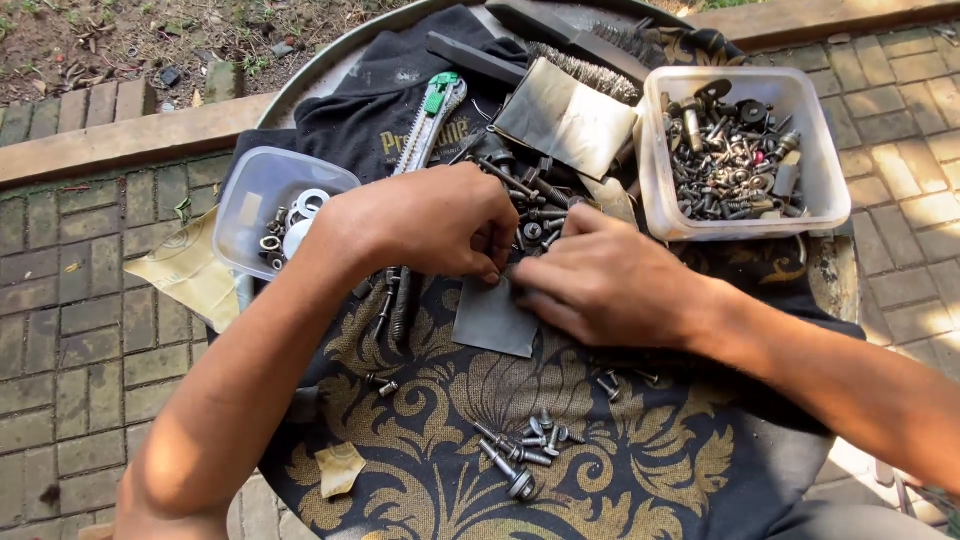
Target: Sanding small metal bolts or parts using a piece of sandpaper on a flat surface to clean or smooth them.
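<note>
Two hands at work, left hand (420, 220) and right hand (600, 285), two clear plastic tubs, a smaller one (262, 190) at left and a bigger one (822, 170) upper right, one green-tipped utility knife (432, 120), one grey sandpaper square (492, 320) at centre.

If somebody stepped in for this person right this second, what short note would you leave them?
Left hand: knuckles up, fingertips pressing the top edge of the grey sandpaper piece; whether it pinches anything is hidden.
Right hand: resting flat on the same piece's right edge.
Around them: a pile of dark bolts just behind the hands, a small group of screws laid out nearer the body on the patterned cloth, a full tub of hardware at right, a smaller tub of washers at left.
Done: some screws set apart. Left: the pile and the full tub.
</note>
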